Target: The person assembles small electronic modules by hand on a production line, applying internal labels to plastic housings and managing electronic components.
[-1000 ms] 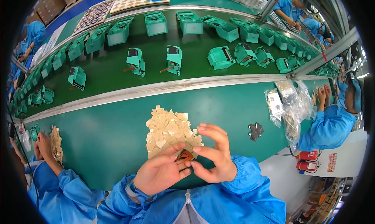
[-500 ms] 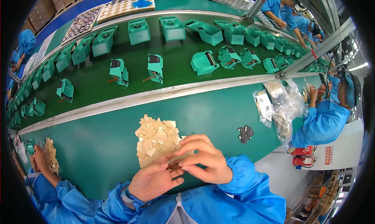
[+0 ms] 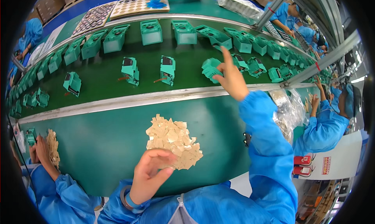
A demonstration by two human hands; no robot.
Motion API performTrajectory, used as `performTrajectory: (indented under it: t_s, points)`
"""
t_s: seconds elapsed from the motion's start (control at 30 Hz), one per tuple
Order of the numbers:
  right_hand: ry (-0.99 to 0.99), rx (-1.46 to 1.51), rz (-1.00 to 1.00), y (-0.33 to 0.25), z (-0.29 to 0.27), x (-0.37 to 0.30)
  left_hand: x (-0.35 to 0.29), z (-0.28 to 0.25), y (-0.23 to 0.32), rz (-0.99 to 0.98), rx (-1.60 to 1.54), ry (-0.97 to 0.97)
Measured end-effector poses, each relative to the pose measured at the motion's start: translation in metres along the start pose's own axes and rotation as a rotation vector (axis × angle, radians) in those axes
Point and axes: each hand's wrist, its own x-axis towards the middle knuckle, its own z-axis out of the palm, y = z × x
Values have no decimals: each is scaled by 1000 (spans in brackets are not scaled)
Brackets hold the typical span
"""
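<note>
My right hand [image 3: 231, 76] reaches over the dark green conveyor belt, index finger stretched upward. Its thumb and another finger are on a green plastic housing [image 3: 211, 70], which looks tilted and slightly blurred. Closer to me, my left hand [image 3: 152, 176] is raised over the bench with curved fingers and the thumb apart. Nothing shows in it, though its palm is partly hidden. Just beyond its fingertips lies a loose pile of flat beige pieces [image 3: 174, 140].
More green housings [image 3: 167, 70] stand in rows on the belt [image 3: 105, 83], behind a metal rail [image 3: 136, 100]. Clear plastic bags [image 3: 288, 114] lie at right, and small black parts [image 3: 247, 139] show beside my right sleeve. Co-workers sit on both sides. A metal post [image 3: 304, 73] rises at right.
My hands were together over brown strips; now they are apart. The right hand has moved forward to the belt and turned a green housing. The brown strips no longer show. The view has shifted slightly.
</note>
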Motion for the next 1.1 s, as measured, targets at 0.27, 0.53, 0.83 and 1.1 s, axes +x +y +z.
performTrajectory:
  t_s: [0.27,0.53,0.83,1.1]
  points:
    - [-917,1129,238,-111,-43,-137,10,13,17,261,1025,-390]
    - [17,902,12,-114,6,-173,-10,11,-11,-139,311,-99]
    - [-65,1249,220,-131,21,-186,-8,22,-24,-74,281,-55]
    - [49,1261,218,-130,27,-193,-4,28,-30,-102,261,-48]
